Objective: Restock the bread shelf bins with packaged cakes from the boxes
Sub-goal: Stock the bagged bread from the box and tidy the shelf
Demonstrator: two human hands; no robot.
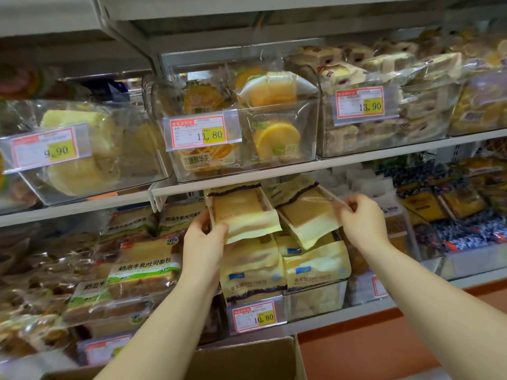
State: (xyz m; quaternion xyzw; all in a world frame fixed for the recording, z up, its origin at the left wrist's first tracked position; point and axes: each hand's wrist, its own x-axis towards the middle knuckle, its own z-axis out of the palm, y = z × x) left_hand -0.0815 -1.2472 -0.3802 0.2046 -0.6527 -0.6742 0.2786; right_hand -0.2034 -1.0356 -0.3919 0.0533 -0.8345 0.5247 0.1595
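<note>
In a shop's bread aisle, curled fingers of the left hand (204,239) grip one yellow cake pack (241,212) by its near edge, those of the right hand (359,218) pinch a second pack (304,212), both atop the lower shelf's bin (315,300); placing seems under way, next likely a push rearward.

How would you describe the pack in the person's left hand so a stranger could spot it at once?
Find the clear bin tagged 11.80 on the upper shelf. Just below it, two pale yellow cake packs with dark top bands are held side by side. It is the left pack, gripped at its lower corner by the left hand; the right hand pinches the right pack.
</note>
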